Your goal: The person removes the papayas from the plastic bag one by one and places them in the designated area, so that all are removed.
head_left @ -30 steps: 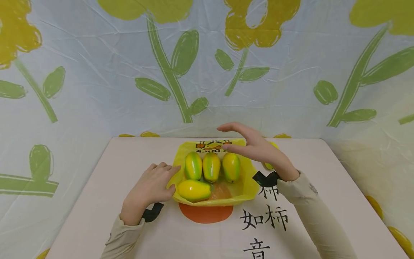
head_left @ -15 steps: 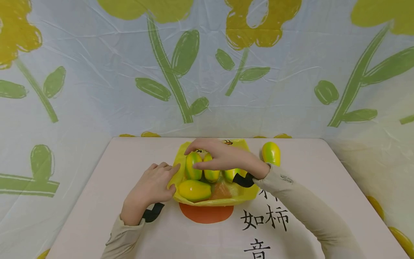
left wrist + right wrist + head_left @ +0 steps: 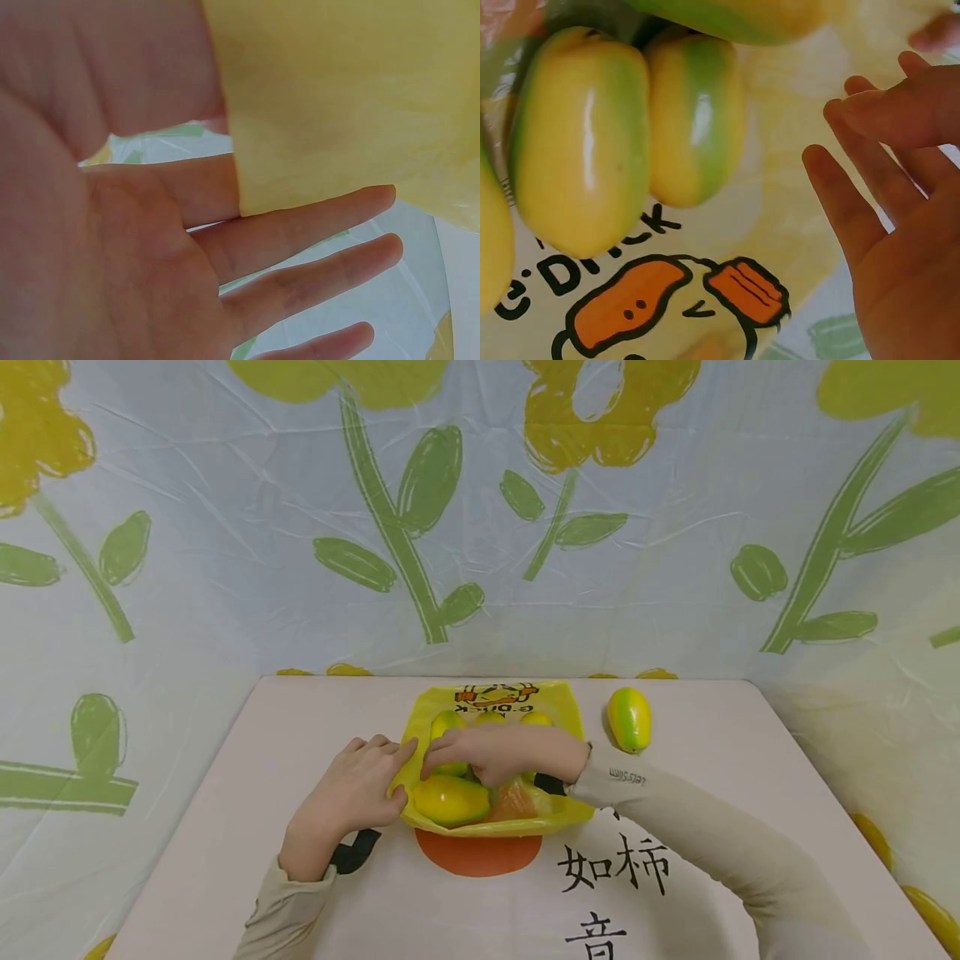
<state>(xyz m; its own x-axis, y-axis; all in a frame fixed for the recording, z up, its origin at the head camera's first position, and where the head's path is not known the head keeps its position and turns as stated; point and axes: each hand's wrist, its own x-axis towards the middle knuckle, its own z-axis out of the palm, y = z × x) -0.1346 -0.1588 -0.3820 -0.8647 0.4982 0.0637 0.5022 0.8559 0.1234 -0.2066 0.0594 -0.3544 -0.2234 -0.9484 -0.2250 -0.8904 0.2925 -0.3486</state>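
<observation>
A yellow plastic bag [image 3: 566, 706] with a duck print lies opened on the table. Inside it are several yellow-green papayas, one lying crosswise near the front [image 3: 452, 800]. My left hand [image 3: 352, 789] is at the bag's left edge. In the left wrist view its thumb and index finger pass behind the yellow film, while the other fingers [image 3: 315, 289] extend outside it. My right hand [image 3: 487, 752] hovers over the papayas and partly hides the back ones. In the right wrist view it is empty, apart from the nearest papaya [image 3: 697, 120], fingers loosely bent.
Another papaya [image 3: 630, 719] lies on the table to the right of the bag. The pale tablecloth [image 3: 300, 710] carries black characters and an orange patch [image 3: 480, 856]. A flower-printed curtain [image 3: 247, 568] surrounds the table's back and sides.
My right hand has swept left from the bag's right side to above the papayas, then dropped lower and nearer. This uncovers the papaya on the right. My left hand stays in place.
</observation>
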